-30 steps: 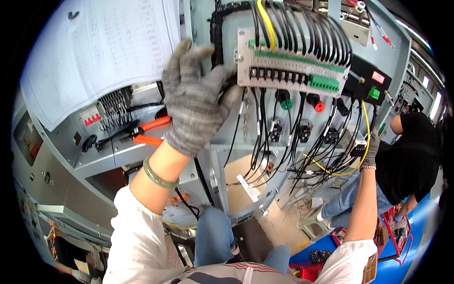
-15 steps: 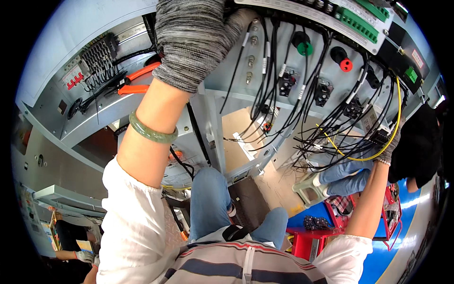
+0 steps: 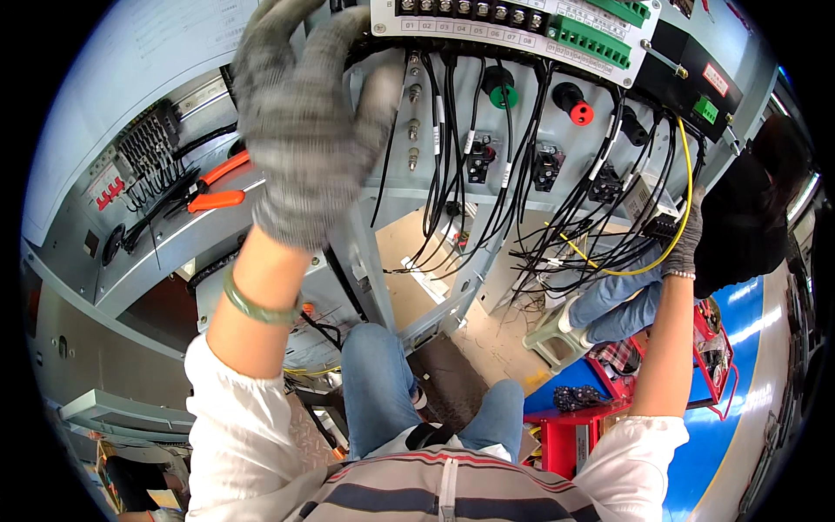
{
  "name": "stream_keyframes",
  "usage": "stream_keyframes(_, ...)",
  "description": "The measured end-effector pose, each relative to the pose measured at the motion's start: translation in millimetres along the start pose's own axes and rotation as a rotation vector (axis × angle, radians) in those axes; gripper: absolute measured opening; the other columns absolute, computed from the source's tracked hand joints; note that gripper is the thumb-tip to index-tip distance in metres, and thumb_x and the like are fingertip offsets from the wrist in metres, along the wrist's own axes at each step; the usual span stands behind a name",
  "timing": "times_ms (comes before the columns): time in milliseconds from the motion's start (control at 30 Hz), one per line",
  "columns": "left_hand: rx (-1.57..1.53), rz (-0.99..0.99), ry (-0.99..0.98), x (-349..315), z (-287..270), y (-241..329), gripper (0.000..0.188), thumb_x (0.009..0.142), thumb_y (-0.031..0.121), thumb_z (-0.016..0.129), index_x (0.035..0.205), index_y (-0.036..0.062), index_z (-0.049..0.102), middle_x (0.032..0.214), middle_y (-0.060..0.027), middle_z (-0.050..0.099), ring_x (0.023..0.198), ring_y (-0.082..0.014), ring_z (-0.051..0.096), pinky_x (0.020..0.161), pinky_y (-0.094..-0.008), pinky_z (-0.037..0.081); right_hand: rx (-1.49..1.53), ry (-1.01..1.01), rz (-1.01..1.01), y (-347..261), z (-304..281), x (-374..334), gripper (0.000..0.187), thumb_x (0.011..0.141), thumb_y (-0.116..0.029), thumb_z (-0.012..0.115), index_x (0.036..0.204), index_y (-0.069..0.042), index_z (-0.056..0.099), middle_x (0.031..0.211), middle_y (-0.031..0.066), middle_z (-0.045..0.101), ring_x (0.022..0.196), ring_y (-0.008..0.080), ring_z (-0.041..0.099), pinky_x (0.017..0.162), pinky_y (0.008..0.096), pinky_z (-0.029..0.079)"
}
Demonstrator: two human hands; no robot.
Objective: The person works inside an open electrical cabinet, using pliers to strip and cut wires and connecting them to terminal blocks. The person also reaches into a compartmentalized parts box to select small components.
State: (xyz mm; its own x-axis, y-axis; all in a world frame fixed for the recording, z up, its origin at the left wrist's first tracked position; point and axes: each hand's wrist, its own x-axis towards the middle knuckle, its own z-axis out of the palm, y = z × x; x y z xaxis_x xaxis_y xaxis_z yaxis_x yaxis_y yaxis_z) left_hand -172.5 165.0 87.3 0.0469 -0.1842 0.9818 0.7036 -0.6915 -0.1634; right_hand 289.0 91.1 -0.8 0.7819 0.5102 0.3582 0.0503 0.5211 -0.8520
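Note:
My left hand, in a grey knitted glove, is raised in front of the upper left of the metal panel. Its fingers are spread, slightly blurred, and nothing shows in them. To its right is a white-faced terminal unit with screw terminals and green connectors. Bundles of labelled black wires hang below it. My right hand, gloved too, is at the panel's right side by a curved yellow wire and a small white module. Its fingers are mostly hidden.
Orange-handled pliers lie on a ledge at left, near a small terminal block. Green and red round parts stick out of the panel. A person in black sits close at right, near a stool and red cart.
My left hand has come away from the terminal unit's left end, and its fingers have spread. The panel and pliers appear farther left as the view shifts. My right hand stays by the yellow wire.

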Motion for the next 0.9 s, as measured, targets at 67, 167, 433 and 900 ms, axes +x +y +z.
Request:
stream_keyframes(67, -0.067, -0.066, -0.066, -12, -14, 20, 0.029, 0.069, 0.017, 0.073, 0.096, 0.0089, 0.064, 0.106, -0.0103, 0.056, 0.106, -0.0264, 0.05, 0.088, -0.0371, 0.043, 0.001, -0.006, -0.039, 4, -7, 4, 0.041, 0.089, -0.05, 0.052, 0.066, -0.016, 0.052, 0.056, -0.0062, 0.042, 0.049, 0.0064, 0.039, 0.045, 0.0226, 0.03)
stream_keyframes(167, -0.194, -0.218, -0.268, -21, -31, 42, 0.03, 0.072, 0.017, 0.07, 0.099, 0.0079, 0.063, 0.099, -0.0111, 0.06, 0.095, -0.0269, 0.057, 0.08, -0.0358, 0.048, 0.018, 0.007, -0.035, 0, 2, -1, 0.039, 0.088, -0.049, 0.053, 0.068, -0.015, 0.051, 0.057, -0.006, 0.042, 0.049, 0.0062, 0.039, 0.045, 0.0226, 0.031)
stream_keyframes(433, -0.265, -0.412, -0.514, -1, 8, 63, 0.027, 0.081, 0.021, 0.066, 0.102, 0.0053, 0.061, 0.088, -0.0106, 0.067, 0.069, -0.0228, 0.065, 0.065, -0.0312, 0.051, 0.002, 0.007, -0.063, 0, 1, -1, 0.034, 0.091, -0.043, 0.052, 0.076, -0.013, 0.054, 0.059, -0.0055, 0.04, 0.051, 0.0064, 0.038, 0.047, 0.0233, 0.032)
stream_keyframes(900, -0.371, -0.487, -0.561, 7, 16, 44, 0.023, 0.088, 0.02, 0.058, 0.102, 0.0037, 0.065, 0.087, -0.011, 0.068, 0.079, -0.0184, 0.064, 0.075, -0.0289, 0.049, -0.101, -0.098, -0.115, 3, -6, 1, 0.046, 0.091, -0.049, 0.049, 0.086, -0.004, 0.059, 0.069, -0.0002, 0.054, 0.061, 0.008, 0.049, 0.056, 0.0242, 0.041)
